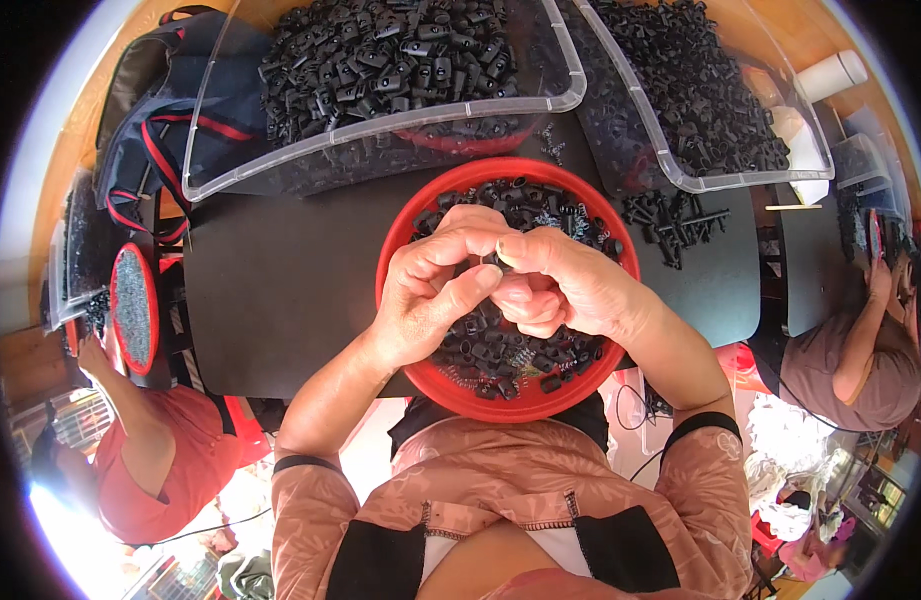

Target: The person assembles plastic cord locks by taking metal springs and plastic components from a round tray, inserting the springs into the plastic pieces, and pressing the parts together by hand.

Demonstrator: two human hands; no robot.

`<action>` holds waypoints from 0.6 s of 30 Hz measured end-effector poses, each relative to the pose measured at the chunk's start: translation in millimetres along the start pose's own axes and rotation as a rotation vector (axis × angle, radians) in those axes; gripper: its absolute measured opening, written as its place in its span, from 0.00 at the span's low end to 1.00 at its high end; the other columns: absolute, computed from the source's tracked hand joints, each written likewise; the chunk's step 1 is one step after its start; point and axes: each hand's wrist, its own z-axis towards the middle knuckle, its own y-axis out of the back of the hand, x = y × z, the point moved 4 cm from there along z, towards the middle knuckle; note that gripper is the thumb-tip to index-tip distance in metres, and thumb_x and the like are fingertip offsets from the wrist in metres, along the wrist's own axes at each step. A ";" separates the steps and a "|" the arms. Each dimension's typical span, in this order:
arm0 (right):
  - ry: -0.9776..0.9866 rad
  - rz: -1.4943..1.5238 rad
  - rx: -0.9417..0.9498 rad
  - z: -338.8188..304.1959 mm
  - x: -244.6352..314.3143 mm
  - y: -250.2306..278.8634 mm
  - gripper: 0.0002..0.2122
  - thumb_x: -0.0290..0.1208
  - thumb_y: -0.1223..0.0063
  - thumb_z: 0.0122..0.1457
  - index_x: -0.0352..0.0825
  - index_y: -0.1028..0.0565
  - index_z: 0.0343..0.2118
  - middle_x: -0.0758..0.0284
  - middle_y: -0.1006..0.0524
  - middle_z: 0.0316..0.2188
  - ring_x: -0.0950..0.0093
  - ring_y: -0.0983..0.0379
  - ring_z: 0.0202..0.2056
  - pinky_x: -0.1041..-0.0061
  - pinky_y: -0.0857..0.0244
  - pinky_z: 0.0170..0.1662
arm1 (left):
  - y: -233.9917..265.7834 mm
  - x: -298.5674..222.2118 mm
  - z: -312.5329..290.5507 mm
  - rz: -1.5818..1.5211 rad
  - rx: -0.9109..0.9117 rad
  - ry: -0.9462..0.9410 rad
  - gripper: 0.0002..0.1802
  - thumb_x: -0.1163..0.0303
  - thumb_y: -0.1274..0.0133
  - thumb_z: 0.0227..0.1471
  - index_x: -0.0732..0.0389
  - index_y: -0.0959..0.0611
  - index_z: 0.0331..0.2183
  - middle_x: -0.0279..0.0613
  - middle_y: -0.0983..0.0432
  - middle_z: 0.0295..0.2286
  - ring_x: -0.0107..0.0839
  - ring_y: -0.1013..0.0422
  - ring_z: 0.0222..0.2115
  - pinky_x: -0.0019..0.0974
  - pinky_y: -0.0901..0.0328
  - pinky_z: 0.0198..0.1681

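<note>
My left hand and my right hand meet over a round red basin. Between their fingertips is a small black plastic piece, mostly hidden by the thumbs and fingers, so its exact kind does not show. Both hands are closed around it, the right thumb pressing from above and the left thumb from the side. Beneath them the basin holds many loose black plastic cord-lock parts, with small metal coil springs scattered among them.
A clear bin of black cord-lock pieces stands behind the basin; another clear bin is at the far right. Black plungers lie on the dark table. Co-workers sit left and right. A red tray of springs is at left.
</note>
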 end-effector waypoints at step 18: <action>0.019 -0.031 -0.062 1.3 -1.3 -0.6 0.24 0.54 0.48 0.61 0.42 0.35 0.16 0.81 0.44 0.12 0.90 0.54 0.12 0.86 0.64 0.14 | -0.2 -0.7 -0.9 -0.016 -0.016 0.012 0.12 0.77 0.48 0.55 0.66 0.19 0.43 0.44 0.28 0.42 0.36 0.35 0.48 0.40 0.42 0.54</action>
